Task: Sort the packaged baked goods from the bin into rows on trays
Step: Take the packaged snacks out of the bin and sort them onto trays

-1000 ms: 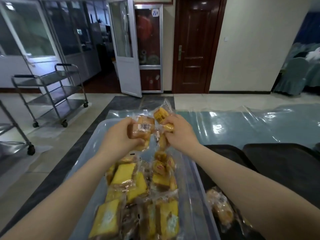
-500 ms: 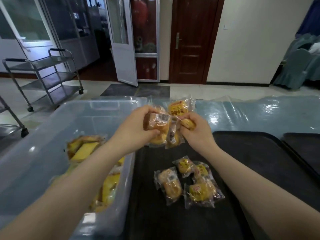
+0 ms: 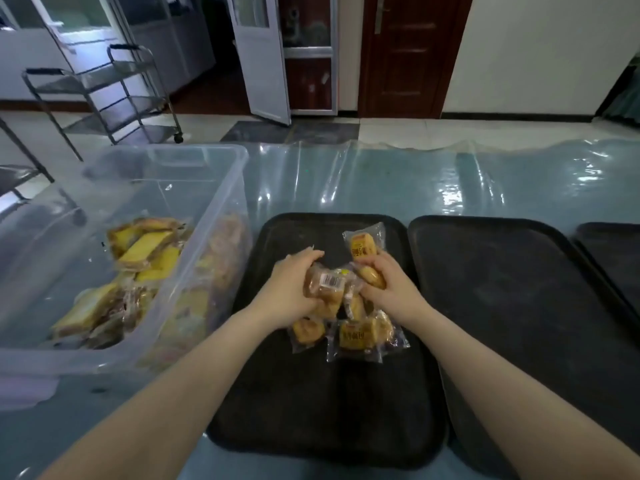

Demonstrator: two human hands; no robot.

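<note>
- Plastic-sheeted blue surface (image 3: pixel 381 181): clear plastic bin (image 3: pixel 194 237), black rectangular tray (image 3: pixel 277 410).
- My left hand (image 3: pixel 287 292), right hand (image 3: pixel 388 289): each clamped on clear-wrapped golden buns (image 3: pixel 325 289) over tray.
- Handling: probably light, soft, slippery film; grip wrapper edges.

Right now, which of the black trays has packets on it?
Only the leftmost tray, the one beside the clear bin. Wrapped packets lie on it under both hands. The middle tray and the far-right tray show none.
</note>
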